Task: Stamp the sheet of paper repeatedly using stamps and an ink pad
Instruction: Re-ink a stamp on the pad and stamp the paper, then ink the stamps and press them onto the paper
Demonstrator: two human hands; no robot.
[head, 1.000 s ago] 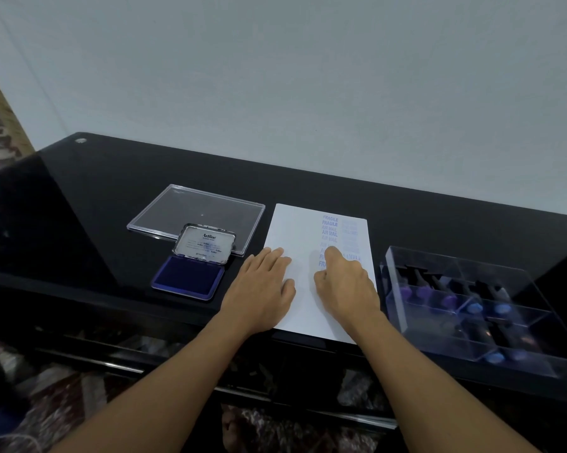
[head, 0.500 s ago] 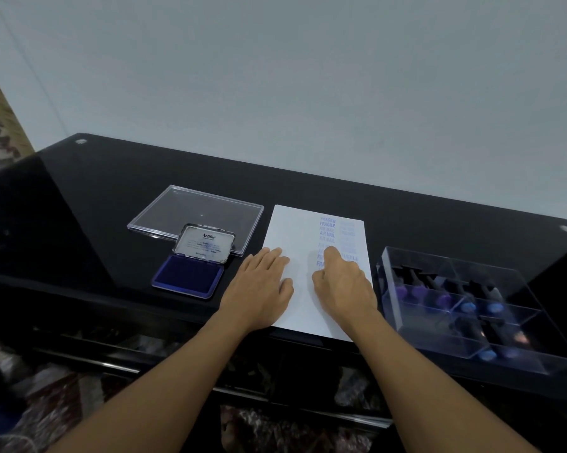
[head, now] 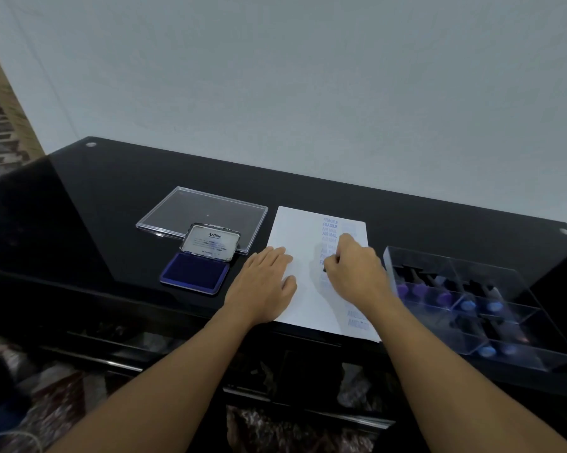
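Nearest, the left hand (head: pixel 262 282) lies flat with straight fingers on the left edge of the sheet of paper (head: pixel 298 233), likely to stop it sliding. Beside it the right hand (head: pixel 352 273) is clenched round a stamp (head: pixel 324 269), only a dark sliver of it showing, set mid-sheet against the column of blue FRAGILE and AIR MAIL prints. Left of the sheet the ink pad (head: pixel 193 273) sits open, handy for re-inking. To the right, a clear tray (head: pixel 504 322) holds spare stamps. Farther off, a clear lid (head: pixel 203 212) rests on the black worktop (head: pixel 112 197).
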